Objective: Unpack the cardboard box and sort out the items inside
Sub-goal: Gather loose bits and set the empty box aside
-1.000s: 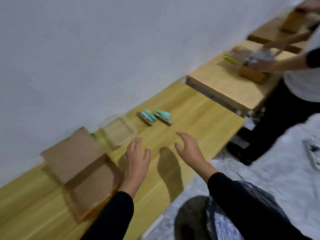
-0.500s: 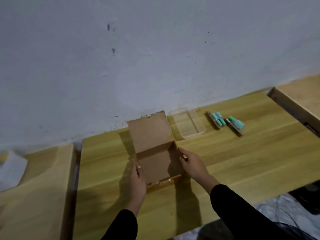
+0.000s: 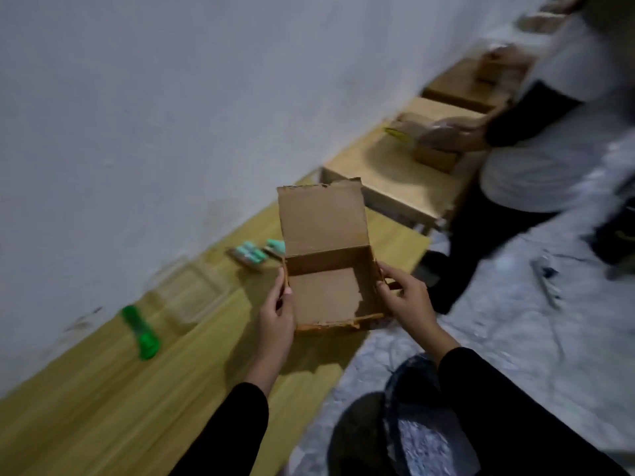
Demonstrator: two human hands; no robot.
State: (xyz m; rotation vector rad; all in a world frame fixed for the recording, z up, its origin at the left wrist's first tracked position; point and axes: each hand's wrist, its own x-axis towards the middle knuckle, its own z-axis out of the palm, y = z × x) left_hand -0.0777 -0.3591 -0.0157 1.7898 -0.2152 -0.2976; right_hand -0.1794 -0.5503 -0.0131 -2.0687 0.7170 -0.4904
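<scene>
Brown cardboard box [image 3: 328, 290] sits in both my hands, lifted clear of the desk [image 3: 103, 400] and hanging over its front edge. Lid flap stands up at the back, inside looks empty, bare card floor only. Left hand [image 3: 276, 319] has its grip closed on the box's left wall, thumb along the rim, fingers under/behind. Right hand [image 3: 405, 297] has its grip closed on the right wall, thumb at the rim near the front corner. Both sleeves black.

On the desk, along the wall-side edge: green bottle [image 3: 141, 333] lying on its side, left of the box; clear plastic tray [image 3: 192, 297] just right of it, blurry; then two teal item packs [image 3: 256, 254] beside each other, the right one partly behind the box's left wall. Can't tell what they are, too blurred.

Another person [image 3: 536, 159] stands at the next desk to the right w/ a box of their own.
</scene>
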